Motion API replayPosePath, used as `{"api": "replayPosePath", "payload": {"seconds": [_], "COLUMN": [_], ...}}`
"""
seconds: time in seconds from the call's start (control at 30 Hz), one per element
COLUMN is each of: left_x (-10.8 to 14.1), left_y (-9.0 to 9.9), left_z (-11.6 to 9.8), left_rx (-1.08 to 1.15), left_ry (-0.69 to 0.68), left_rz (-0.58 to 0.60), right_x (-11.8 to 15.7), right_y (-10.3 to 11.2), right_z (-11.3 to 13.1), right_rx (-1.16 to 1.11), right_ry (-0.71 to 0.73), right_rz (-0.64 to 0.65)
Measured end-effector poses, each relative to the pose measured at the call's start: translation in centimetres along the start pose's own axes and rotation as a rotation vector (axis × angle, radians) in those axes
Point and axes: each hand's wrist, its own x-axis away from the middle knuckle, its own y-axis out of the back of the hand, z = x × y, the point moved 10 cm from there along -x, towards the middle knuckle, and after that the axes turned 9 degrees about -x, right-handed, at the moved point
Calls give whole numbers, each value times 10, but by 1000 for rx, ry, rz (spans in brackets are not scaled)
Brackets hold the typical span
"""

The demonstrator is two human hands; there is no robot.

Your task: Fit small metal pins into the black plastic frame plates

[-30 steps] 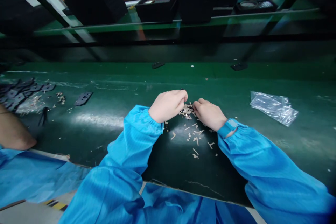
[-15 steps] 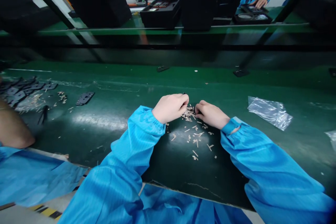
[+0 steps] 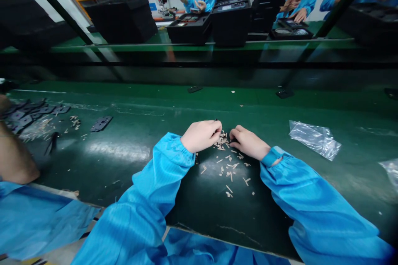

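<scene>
My left hand (image 3: pixel 201 136) is closed, its fingers curled on the far side of a small heap of beige scraps (image 3: pixel 221 143). A dark edge peeks out at its fingertips, but what it holds is mostly hidden. Just across the heap, my right hand (image 3: pixel 249 143) has its thumb and fingers bent together in a pinch, and anything between them is too small to make out. More thin beige strips and bits (image 3: pixel 229 174) lie scattered on the green table (image 3: pixel 217 211) between my forearms.
To the right lies a clear plastic bag (image 3: pixel 315 138). Black plates (image 3: pixel 26 116) pile up at left near a co-worker's arm (image 3: pixel 15 153), with a single black plate (image 3: pixel 101 124) closer in. Black boxes (image 3: pixel 231 22) stand on the raised shelf, with people behind.
The view has tilted up slightly, so everything sits lower. My hands stay over the heap with little movement. Behind the shelf, a person's hand has reached out to the side.
</scene>
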Motion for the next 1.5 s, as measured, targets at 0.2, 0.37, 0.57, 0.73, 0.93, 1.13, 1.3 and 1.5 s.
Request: {"api": "replayPosePath", "payload": {"seconds": [0.2,0.37,0.57,0.73,0.93,1.13,1.3,1.5], "left_x": [0,0,1,4,7,9,12,12], "left_y": [-1,-1,6,8,6,4,7,7], "left_z": [0,-9,-21,-16,-13,-11,-11,-15], "left_rx": [39,202,502,677,655,723,718,741], "left_ry": [-4,-23,29,131,217,262,269,269], "left_rz": [4,-27,-159,-237,-236,-270,-310,-314], "right_x": [3,20,41,53,64,73,76,78], "right_y": [9,34,46,57,66,70,68,66], "right_z": [3,6,15,21,46,60,64,62], "right_rx": [-142,-389,-904,-782,-350,-192,-59,-53], "right_ry": [51,99,103,130,293,395,358,318], "right_rz": [-99,-255,-412,-569,-680,-803,-838,-855]}}
